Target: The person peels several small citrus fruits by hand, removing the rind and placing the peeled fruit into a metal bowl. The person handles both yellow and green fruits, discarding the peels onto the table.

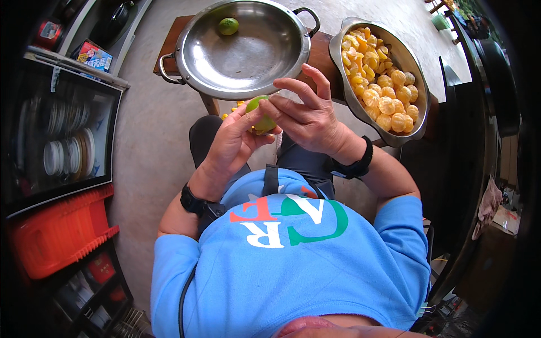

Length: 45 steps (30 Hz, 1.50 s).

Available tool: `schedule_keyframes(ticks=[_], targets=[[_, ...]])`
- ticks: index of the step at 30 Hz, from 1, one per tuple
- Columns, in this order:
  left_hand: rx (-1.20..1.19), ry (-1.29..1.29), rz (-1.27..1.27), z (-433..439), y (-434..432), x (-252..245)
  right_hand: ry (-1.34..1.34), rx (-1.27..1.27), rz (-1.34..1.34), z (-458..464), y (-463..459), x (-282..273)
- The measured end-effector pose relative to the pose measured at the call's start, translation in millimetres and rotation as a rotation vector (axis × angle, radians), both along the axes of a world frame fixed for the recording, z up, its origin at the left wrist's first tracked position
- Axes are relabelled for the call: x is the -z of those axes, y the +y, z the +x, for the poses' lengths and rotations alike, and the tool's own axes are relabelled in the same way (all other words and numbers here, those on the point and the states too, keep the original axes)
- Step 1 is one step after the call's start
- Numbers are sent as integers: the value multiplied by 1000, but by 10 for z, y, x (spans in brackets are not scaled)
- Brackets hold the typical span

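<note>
My left hand [230, 141] holds a green-skinned citrus fruit [265, 122] above my lap, near the close rim of a wide steel pan. The fingers of my right hand [310, 112] touch the fruit's upper side, with the ring and little fingers raised. One green citrus fruit [228, 26] lies in the two-handled steel pan [249, 55], at its far left. To the right, a deep metal pan [422, 107] holds many peeled citrus fruits [386, 104] and loose segments [363, 53]. How much peel is off the held fruit is partly hidden by my fingers.
Both pans rest on a wooden bench [169, 40]. Yellow peel pieces [231, 110] show below the near pan. A dish cabinet [67, 139] and a red plastic basket [65, 234] stand at the left. A dark counter [469, 139] runs along the right.
</note>
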<state>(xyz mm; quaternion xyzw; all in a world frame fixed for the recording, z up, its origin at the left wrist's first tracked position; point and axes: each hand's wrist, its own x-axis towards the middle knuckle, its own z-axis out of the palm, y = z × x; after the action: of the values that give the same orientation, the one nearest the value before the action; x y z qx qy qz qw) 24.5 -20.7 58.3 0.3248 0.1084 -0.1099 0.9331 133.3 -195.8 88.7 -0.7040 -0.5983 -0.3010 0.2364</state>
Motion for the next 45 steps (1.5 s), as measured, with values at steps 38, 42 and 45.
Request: schedule_keyframes(ticks=[38, 42, 45], targets=[[136, -41, -105, 6, 21, 83, -42, -99, -172, 367, 116, -252], [-27, -149, -116, 9, 120, -50, 297, -21, 61, 361, 58, -178], [-47, -266, -90, 29, 187, -95, 638, -14, 84, 234, 36, -61]])
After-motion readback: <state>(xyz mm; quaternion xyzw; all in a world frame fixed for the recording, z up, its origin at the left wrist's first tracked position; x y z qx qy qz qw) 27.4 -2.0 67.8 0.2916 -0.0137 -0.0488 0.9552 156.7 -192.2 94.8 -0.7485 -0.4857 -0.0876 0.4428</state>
